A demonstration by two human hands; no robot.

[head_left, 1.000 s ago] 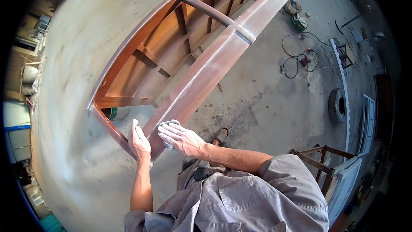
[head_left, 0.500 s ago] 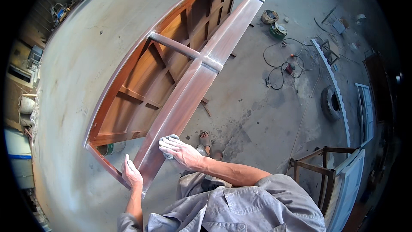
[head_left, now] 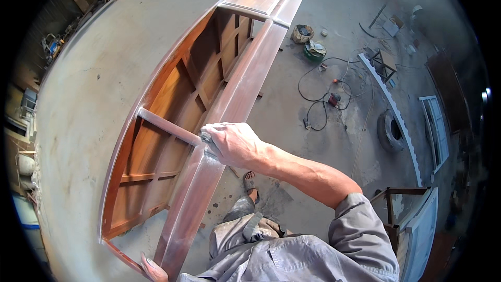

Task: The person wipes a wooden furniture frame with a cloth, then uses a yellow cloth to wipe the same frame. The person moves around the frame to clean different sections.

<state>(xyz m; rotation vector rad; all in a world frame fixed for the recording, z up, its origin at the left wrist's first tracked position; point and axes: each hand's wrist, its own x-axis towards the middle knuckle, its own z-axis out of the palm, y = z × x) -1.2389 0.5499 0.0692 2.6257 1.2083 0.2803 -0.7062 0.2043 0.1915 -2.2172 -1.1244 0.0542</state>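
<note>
A large reddish-brown wooden cabinet frame [head_left: 172,219] with a panelled inside stretches from the lower left to the top, its face dulled by whitish dust. My right hand [head_left: 232,143] is closed around a folded grey piece of sandpaper [head_left: 206,138]. It presses this on the long front rail, right where the crossbar [head_left: 169,126] joins it. At the lower edge my left hand [head_left: 154,270], only partly in view, rests against the near end of the frame with its visible fingers stretched out.
On the floor to the right lie a corded power tool [head_left: 334,99], a tyre [head_left: 390,130] and a long white scalloped strip [head_left: 391,109]. A green bucket [head_left: 314,50] stands beyond the frame. A wooden stand [head_left: 391,209] with pale panels is near my right side.
My right hand has moved forward along the rail with the sandpaper, from the near end to the crossbar joint. In the picture, the frame and my left hand sit lower.
</note>
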